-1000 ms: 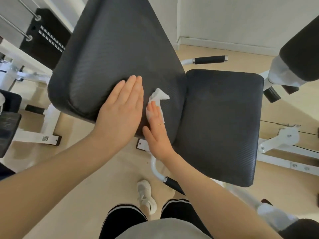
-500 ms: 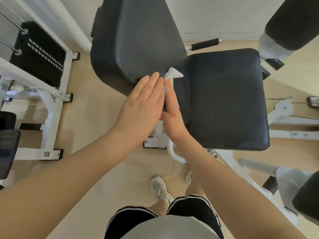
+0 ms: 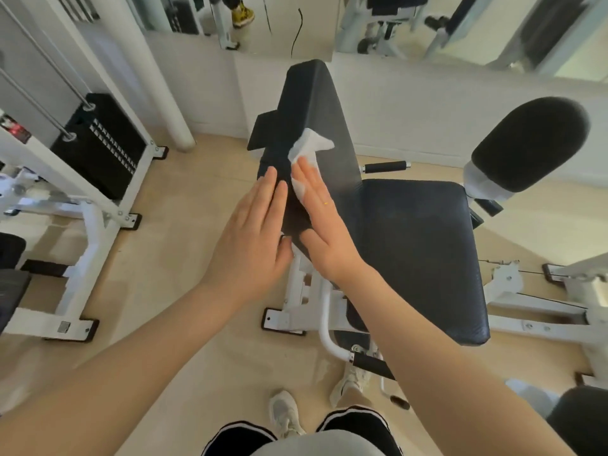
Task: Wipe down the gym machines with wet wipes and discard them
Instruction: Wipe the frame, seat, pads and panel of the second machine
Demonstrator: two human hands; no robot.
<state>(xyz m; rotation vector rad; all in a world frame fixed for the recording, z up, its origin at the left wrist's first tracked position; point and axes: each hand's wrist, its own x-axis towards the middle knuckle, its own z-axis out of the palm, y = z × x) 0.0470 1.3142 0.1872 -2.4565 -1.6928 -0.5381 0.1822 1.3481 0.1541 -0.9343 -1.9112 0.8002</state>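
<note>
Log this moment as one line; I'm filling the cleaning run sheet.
phase: wiping | right hand: flat, pressing wet wipe on backrest pad | left hand: open beside pad | seat pad: untouched

A white wet wipe [image 3: 311, 147] shows past the right hand's [image 3: 324, 222] grip, on the black, finely ribbed backrest pad [image 3: 320, 103]. Right of the grip, the seat pad [image 3: 418, 251] is black; the frame [image 3: 304, 291] below is white, the floor [image 3: 177, 258] pale beige.
</note>
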